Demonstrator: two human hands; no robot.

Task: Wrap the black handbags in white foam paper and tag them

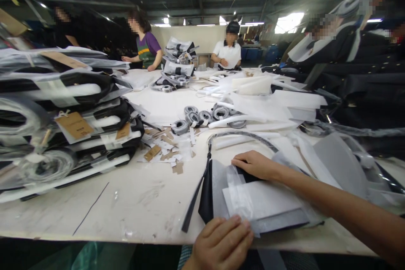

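A flat black bag (206, 194) lies in front of me on the table, with grey and white sheets over it. A translucent plastic strip (238, 196) runs across the white sheet (275, 198) on the bag. My left hand (223, 242) is at the table's near edge, fingers curled together on the strip's near end; its thumb is hidden. My right hand (256, 165) is closed at the bag's far edge, its fingertips beside the strip's far end. A wrapped strap (243, 134) arches behind the bag, and its dark end (190, 209) hangs down left of it.
Stacked wrapped black bags (95, 143) with brown tags rise at the left. Paper scraps (172, 145) and several coiled wrapped straps (205, 117) lie mid-table. White sheets (262, 105) spread behind them, plastic wrap (338, 164) at the right. Co-workers (228, 52) stand across the table.
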